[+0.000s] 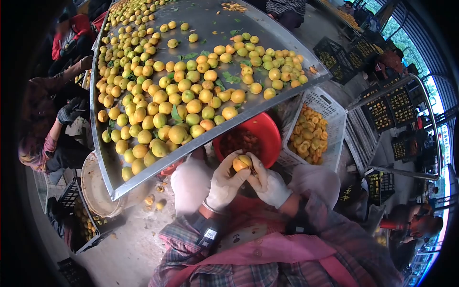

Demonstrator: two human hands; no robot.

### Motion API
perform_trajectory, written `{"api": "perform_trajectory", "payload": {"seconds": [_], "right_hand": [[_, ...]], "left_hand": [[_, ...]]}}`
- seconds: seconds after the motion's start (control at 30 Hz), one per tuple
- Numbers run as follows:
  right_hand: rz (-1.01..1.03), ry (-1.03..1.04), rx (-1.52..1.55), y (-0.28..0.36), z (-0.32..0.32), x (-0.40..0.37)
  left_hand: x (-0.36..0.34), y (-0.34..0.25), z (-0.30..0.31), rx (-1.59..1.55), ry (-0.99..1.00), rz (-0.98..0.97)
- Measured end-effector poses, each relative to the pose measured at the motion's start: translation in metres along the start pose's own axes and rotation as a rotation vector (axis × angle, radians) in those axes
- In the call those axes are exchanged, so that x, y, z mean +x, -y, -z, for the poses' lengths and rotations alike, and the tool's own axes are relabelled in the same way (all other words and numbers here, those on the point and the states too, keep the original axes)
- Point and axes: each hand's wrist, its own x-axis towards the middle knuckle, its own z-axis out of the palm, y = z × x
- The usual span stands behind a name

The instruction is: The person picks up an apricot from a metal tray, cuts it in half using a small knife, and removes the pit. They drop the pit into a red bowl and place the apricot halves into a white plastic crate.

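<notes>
An orange-yellow apricot with a dark line across it is held up in front of my lap. My left hand, in a white glove, has its fingers closed round the fruit's left side. From the right, my right hand, gloved too, grips the same apricot with thumb and fingers. Right behind my hands is a red basin with brownish pits in it. To its right stands a white plastic crate holding orange apricot halves.
A metal sorting table spreads ahead, covered with many whole apricots and some leaves; its raised edge runs close beyond my hands. A white tub and a black crate stand at left. Other people sit nearby, one with a gloved hand.
</notes>
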Motion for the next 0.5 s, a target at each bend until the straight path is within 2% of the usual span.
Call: {"api": "perform_trajectory", "payload": {"seconds": [0.03,0.1,0.17,0.23,0.37,0.43,0.5], "right_hand": [[-0.018,0.029,-0.001,-0.001,0.000,0.000],[-0.034,0.056,-0.001,0.000,0.001,0.002],[0.043,-0.071,0.017,0.005,-0.002,0.006],[0.058,-0.091,0.003,0.005,-0.009,0.005],[0.015,-0.046,-0.045,0.007,-0.005,0.001],[-0.033,-0.001,-0.050,0.008,-0.003,-0.001],[-0.085,0.033,-0.054,0.007,-0.003,-0.003]], "left_hand": [[0.000,-0.001,-0.001,0.189,-0.024,-0.043],[-0.001,0.002,-0.001,0.158,-0.055,-0.042],[0.000,0.004,0.003,0.131,-0.094,-0.041],[0.004,0.007,0.009,-0.266,0.019,0.050],[0.003,0.008,0.010,-0.286,0.073,0.154],[0.002,0.007,0.002,0.259,-0.039,-0.102],[-0.003,0.000,-0.003,0.294,-0.062,-0.113]]}}
